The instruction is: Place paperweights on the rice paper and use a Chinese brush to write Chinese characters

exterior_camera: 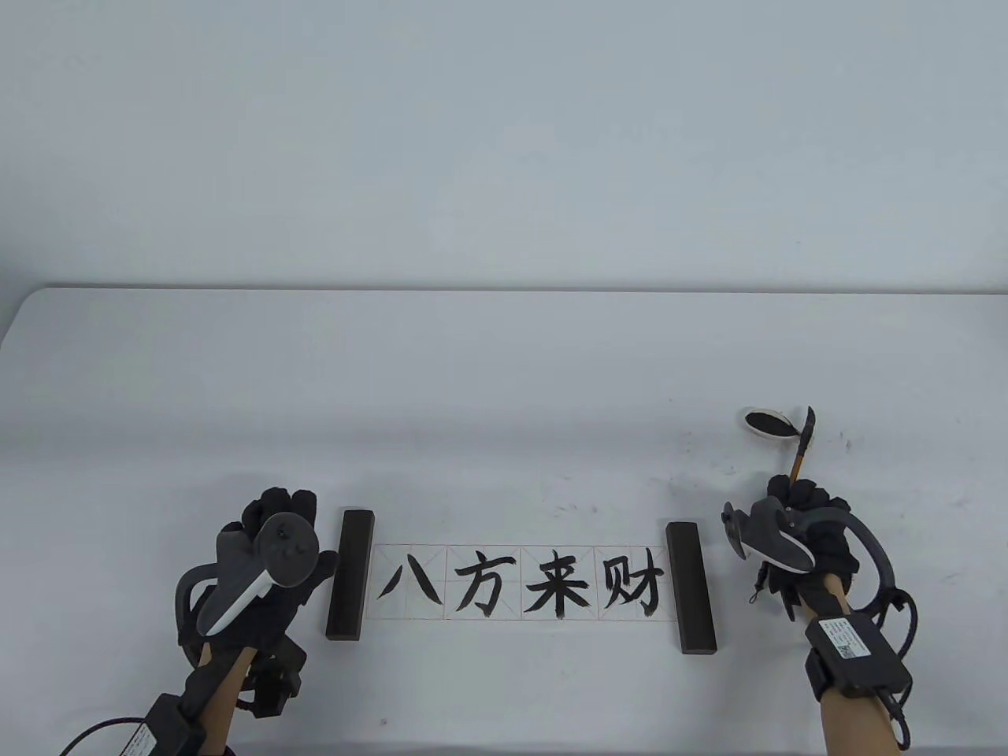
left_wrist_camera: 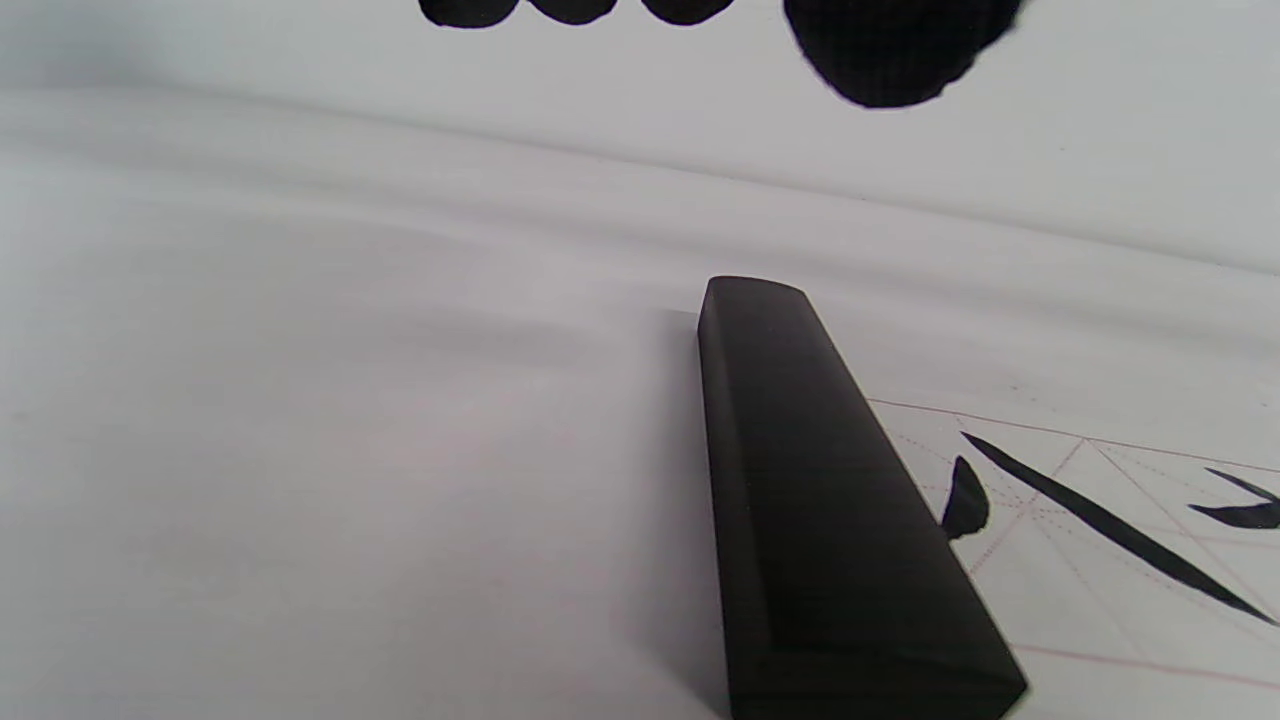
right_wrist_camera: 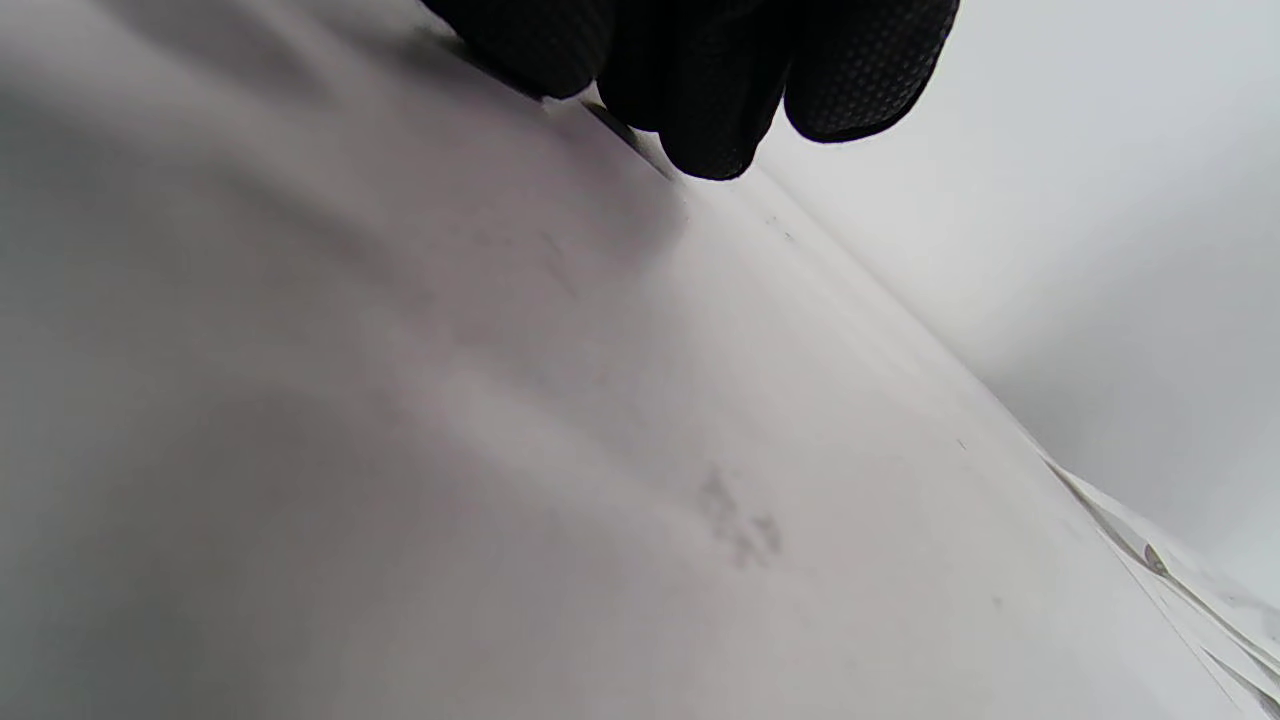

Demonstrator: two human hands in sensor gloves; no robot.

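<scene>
Rice paper is lying flat on the white table, bearing four black brushed characters in red grid squares. Beyond its right end a small white ink dish is sitting, holding black ink. Just left of the paper the left hand is resting palm down, fingers relaxed and gripping nothing; its fingertips are hanging in at the top of the left wrist view. To the right of the paper the right hand is curling round the Chinese brush, whose dark tip is pointing at the dish. A dark paperweight is pinning the paper's left end, and a second paperweight is pinning its right end. Faint ink smudges are dotting the table right of the paper.
</scene>
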